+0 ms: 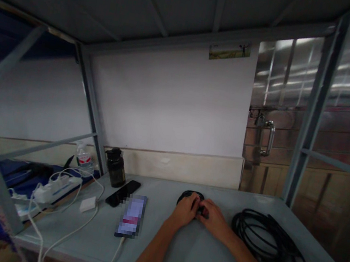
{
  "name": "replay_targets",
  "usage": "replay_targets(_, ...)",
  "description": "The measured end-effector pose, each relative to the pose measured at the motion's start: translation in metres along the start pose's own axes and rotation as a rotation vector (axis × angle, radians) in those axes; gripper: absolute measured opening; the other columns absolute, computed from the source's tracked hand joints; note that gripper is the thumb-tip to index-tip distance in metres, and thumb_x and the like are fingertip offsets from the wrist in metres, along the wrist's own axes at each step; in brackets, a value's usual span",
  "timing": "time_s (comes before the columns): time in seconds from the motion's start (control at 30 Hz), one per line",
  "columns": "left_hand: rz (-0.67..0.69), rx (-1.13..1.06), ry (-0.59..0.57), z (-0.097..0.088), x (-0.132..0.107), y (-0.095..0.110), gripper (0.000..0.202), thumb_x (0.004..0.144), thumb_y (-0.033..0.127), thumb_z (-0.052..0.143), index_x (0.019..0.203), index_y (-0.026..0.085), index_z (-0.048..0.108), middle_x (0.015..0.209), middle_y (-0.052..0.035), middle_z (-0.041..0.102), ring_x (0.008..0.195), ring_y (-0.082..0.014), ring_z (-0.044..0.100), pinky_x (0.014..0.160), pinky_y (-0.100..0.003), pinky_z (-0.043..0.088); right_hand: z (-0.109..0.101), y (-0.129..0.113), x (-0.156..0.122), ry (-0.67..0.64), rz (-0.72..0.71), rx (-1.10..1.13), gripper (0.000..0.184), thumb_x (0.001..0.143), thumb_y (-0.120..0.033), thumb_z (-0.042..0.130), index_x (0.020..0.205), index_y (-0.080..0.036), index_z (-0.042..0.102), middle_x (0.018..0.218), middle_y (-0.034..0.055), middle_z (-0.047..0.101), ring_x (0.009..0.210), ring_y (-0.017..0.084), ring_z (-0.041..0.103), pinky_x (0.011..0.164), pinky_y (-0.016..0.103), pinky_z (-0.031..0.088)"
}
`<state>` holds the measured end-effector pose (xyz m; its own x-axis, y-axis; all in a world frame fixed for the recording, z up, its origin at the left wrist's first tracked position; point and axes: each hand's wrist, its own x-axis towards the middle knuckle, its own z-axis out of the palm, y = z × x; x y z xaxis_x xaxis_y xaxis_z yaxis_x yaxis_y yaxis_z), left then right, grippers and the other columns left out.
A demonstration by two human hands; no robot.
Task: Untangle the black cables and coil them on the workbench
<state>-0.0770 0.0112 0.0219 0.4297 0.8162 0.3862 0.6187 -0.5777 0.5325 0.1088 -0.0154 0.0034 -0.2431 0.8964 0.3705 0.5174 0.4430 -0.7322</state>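
Black and round, the small bundle (191, 194) lay on the grey table (193, 259), towards its far edge and straight ahead of me. Both my forearms ran up from the near edge and slanted inward, so my hands met just in front of it.

My left hand (185, 211) lay knuckles up, wrist low on the tabletop, fingers curled down over the bundle's near rim. It was closed on that rim rather than lying flat, though my own knuckles hid the fingertips.

My right hand (213, 221) came in from the other side, palm turned toward the left hand, thumb and first fingers drawn together on a dark piece (203, 212) between the two hands. That pinch was tight, with almost no gap showing. Whether the piece belonged to the bundle I could not tell; the two were touching or nearly so.

Just beyond my right forearm lay a big loose coil of black cable (271, 247), near the hand but apart from it. To my left a lit phone (131, 215) lay on a white lead, a dark phone (122, 193) beside it and a dark bottle (115, 166) standing behind them.
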Motion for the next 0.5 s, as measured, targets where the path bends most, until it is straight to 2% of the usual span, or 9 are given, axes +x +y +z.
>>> replay_targets(0.17,-0.01,0.058,-0.02,-0.003,-0.0006,0.0052,0.036,0.119,0.037,0.039,0.107,0.022,0.069,0.103,-0.0081,0.078,0.094,-0.0234,0.073,0.089,-0.031,0.052,-0.0009,0.002,0.0006,-0.026,0.005,-0.007,0.028,0.084,-0.014,0.077,0.112,-0.017,0.074,0.106,0.0052,0.068,0.092,0.02,0.066,0.089,0.034,0.054)
replay_targets(0.5,-0.031,0.14,-0.024,-0.0033,-0.0021,0.0082,0.037,0.119,0.036,0.04,0.108,0.022,0.072,0.101,-0.0076,0.079,0.091,-0.0242,0.074,0.085,-0.032,0.051,-0.0005,0.0038,0.0001,-0.04,-0.014,0.003,0.027,0.081,-0.013,0.079,0.107,-0.018,0.072,0.104,0.0041,0.068,0.089,0.019,0.064,0.086,0.033,0.053)
